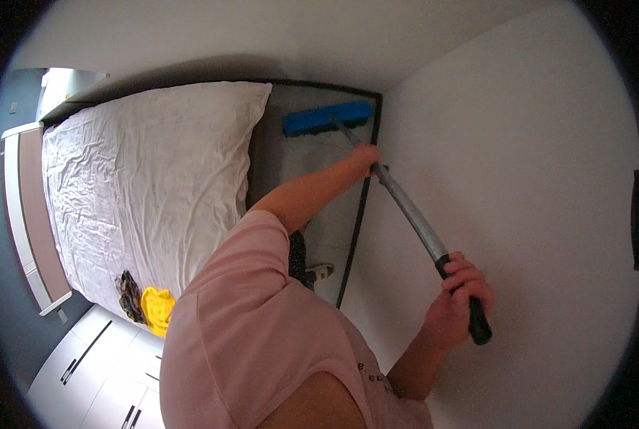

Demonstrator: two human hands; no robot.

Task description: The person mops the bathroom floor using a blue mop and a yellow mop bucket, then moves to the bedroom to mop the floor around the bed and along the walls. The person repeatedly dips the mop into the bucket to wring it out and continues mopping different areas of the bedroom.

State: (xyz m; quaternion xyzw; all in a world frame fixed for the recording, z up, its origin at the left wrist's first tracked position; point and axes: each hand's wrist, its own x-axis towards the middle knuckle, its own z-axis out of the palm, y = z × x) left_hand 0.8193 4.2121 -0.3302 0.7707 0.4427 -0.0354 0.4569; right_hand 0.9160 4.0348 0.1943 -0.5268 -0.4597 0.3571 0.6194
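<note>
A long silver pole (413, 214) with a black grip (479, 322) runs aslant across the view. At its far end a wide blue head (327, 118) rests on the grey floor near the corner; whether it is a broom or a mop I cannot tell. My left hand (366, 156) is wrapped around the pole's lower part, not far above the head. Near the top end, my right hand (461, 295) holds the black grip, whose tip sticks out past my fingers.
Beside the floor strip (319, 171) is a bed with a rumpled white sheet (148, 177). A yellow cloth (157, 311) and a dark patterned cloth (131, 297) lie at its edge. A black baseboard (359, 214) edges the white wall (502, 161). White cabinets (89, 370) stand beyond the bed.
</note>
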